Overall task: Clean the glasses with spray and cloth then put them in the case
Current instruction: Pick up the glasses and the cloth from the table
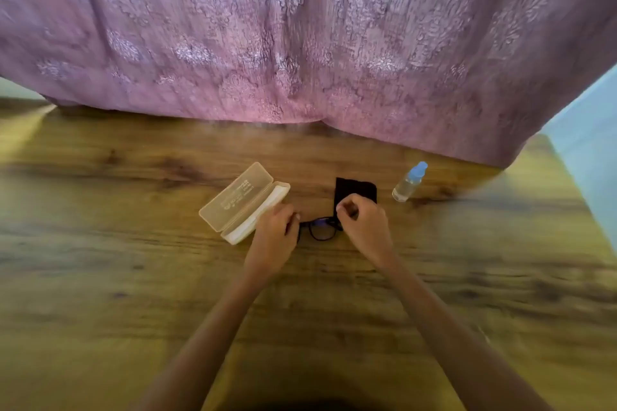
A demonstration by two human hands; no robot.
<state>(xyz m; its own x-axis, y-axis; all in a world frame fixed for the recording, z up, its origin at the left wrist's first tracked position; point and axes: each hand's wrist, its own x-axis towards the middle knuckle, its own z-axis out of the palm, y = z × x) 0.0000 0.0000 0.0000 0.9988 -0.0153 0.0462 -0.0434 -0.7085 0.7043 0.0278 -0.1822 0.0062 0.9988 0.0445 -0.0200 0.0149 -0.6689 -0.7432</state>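
Black-framed glasses (322,228) sit low over the wooden table (133,243) between my two hands. My left hand (275,237) grips their left end, and my right hand (362,223) pinches their right end with the fingers curled. Just behind my right hand lies a black cloth (355,188), flat on the table. A translucent cream case (245,202) stands open to the left of my left hand, its lid tilted back. To the right of the cloth is a small clear spray bottle (409,181) with a blue cap. The picture is blurred.
A pink patterned curtain (300,43) hangs along the table's far edge. A pale blue wall (591,150) shows at the right. The table's right edge runs diagonally past the bottle.
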